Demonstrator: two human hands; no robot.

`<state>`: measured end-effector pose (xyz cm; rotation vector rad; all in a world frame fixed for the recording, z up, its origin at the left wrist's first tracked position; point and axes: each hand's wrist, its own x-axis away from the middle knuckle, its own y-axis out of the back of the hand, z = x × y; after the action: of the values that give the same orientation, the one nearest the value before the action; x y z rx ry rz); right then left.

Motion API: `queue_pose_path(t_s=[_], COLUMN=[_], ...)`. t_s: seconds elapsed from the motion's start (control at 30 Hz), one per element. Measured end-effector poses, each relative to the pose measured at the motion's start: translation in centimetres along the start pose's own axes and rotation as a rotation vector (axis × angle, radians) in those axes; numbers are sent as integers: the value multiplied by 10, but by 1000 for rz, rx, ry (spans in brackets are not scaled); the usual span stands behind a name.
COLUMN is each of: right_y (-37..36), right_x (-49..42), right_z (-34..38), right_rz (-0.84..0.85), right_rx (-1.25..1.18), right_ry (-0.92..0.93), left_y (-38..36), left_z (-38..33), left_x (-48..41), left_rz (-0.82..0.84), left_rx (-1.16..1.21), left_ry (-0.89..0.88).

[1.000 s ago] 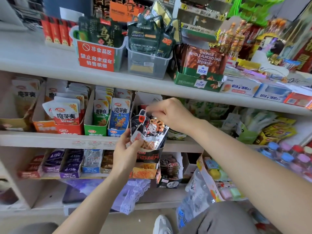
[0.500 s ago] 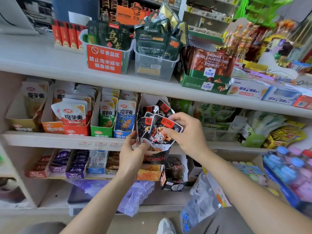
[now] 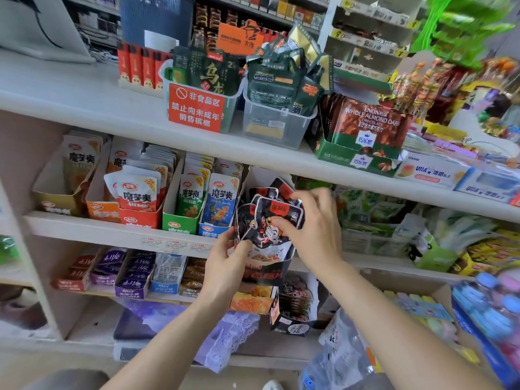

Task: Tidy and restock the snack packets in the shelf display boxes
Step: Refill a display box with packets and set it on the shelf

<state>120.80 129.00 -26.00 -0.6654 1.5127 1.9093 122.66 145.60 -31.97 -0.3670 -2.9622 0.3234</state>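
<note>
Now right hand (image 3: 315, 237) pinches red-labelled black packets (image 3: 261, 218).

Both hands meet at a bunch of black glossy snack packets (image 3: 277, 218) standing in a black cardboard display box (image 3: 266, 274) at the front edge of the middle white shelf (image 3: 112, 230). The left hand (image 3: 225, 266) grips the bunch's lower left edge, with its thumb on the front packet. The right hand (image 3: 315, 232) pinches the front packets from the right. Just left of the box stand a blue-and-white snack packet (image 3: 222, 202) and a green cardboard box (image 3: 180, 222) of green-labelled packets. On the shelf above sit a clear plastic bin (image 3: 277, 128) of dark pouches and brown chocolate bags (image 3: 368, 125) in a green tray.
</note>
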Motion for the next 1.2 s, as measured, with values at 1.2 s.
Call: queue_pose_path(t_s=[1.2], right_y=[11], right_x=[71], right_z=[-7], right_rz=[352], right_rx=[-542], right_ry=[-234], left_y=[5], left_z=[3], left_x=[1], left_rz=[88], left_rx=[59], left_ry=[-68])
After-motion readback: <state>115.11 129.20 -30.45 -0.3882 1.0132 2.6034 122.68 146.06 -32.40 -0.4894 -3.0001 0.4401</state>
